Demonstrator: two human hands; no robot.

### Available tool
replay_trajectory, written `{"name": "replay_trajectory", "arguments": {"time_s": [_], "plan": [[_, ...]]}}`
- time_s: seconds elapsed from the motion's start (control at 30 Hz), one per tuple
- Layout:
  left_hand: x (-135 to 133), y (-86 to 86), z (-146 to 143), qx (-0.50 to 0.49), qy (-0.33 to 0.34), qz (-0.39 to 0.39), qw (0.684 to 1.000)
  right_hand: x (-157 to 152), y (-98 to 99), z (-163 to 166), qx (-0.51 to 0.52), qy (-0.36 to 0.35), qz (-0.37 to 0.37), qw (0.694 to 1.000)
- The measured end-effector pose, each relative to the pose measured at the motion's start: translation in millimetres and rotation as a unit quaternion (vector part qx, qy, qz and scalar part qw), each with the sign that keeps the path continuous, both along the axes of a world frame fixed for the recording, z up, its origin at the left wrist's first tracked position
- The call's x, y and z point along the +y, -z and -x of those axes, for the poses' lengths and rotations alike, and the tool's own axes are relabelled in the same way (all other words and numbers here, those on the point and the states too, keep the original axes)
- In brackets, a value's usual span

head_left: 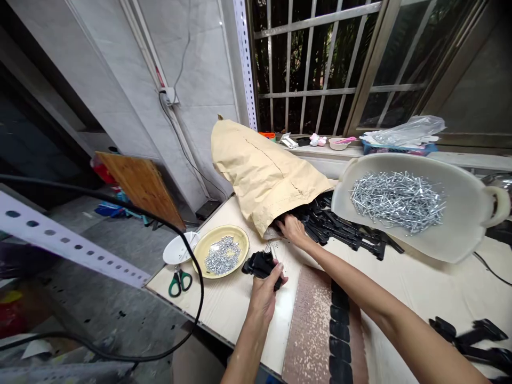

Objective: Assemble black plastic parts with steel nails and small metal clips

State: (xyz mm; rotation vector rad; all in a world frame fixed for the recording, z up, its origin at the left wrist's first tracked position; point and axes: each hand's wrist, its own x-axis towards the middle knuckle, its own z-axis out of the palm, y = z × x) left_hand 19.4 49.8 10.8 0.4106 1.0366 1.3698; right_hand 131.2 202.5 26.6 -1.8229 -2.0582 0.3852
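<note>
My left hand [266,288] is closed round a bundle of black plastic parts [258,263] with a few metal pins sticking up from it, held just above the table. My right hand [293,230] reaches forward to the mouth of a tan paper sack [262,170], its fingers curled on the black plastic pieces [340,226] that spill out from under the sack. A yellow plate [240,240] with a heap of small silver metal bits lies left of my left hand.
A big white scoop-like tray [452,240] full of silver pins stands at the right. Green-handled scissors [180,281] and a small white dish [176,250] sit by the table's left corner. A black cable [198,277] loops over that corner. More black parts [468,333] lie at the far right.
</note>
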Motion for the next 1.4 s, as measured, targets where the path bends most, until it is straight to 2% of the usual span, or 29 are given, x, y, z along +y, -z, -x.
{"name": "replay_trajectory", "arguments": {"time_s": [0.13,0.27,0.4,0.5,0.57,0.63,0.77,0.83,0.87,0.97,1.07,1.27,1.4], "plan": [[-7,-0.2,3,0.101,-0.017,-0.039,0.994,14,13.2,21,-0.065,0.047,0.020,0.997],[-11,-2.0,7,0.156,-0.026,-0.061,0.986,8,9.5,21,-0.112,0.060,0.025,0.992],[-13,-2.1,11,0.178,-0.037,-0.079,0.980,-21,-4.4,-1,-0.144,0.053,0.016,0.988],[-11,-1.9,11,0.132,-0.034,-0.089,0.987,-56,-8.5,-23,-0.152,0.033,0.003,0.988],[-9,-1.8,8,0.066,-0.025,-0.076,0.995,-83,-6.0,-31,-0.107,-0.002,-0.021,0.994],[-9,-1.4,3,0.009,-0.011,-0.057,0.998,-109,-1.3,-32,-0.019,-0.058,-0.046,0.997],[-14,1.7,-1,-0.029,0.019,-0.051,0.998,-141,1.1,-20,0.128,-0.195,-0.027,0.972],[-21,2.4,6,-0.016,0.016,-0.036,0.999,-139,-4.5,-20,0.170,-0.255,0.012,0.952],[-25,2.0,12,-0.007,0.011,-0.020,1.000,-134,-8.0,-22,0.182,-0.264,0.026,0.947],[-38,-2.6,32,-0.002,-0.021,0.029,0.999,-109,-14.9,-28,0.113,-0.185,0.038,0.975],[-49,-8.1,47,-0.014,-0.055,0.038,0.998,-86,-10.1,-20,0.004,-0.117,0.066,0.991],[-60,-6.4,49,0.023,-0.085,0.029,0.996,-75,1.9,23,-0.077,-0.074,0.114,0.988],[-61,-1.9,50,0.036,-0.099,0.035,0.994,-83,-2.0,34,-0.104,-0.102,0.132,0.980]]}}
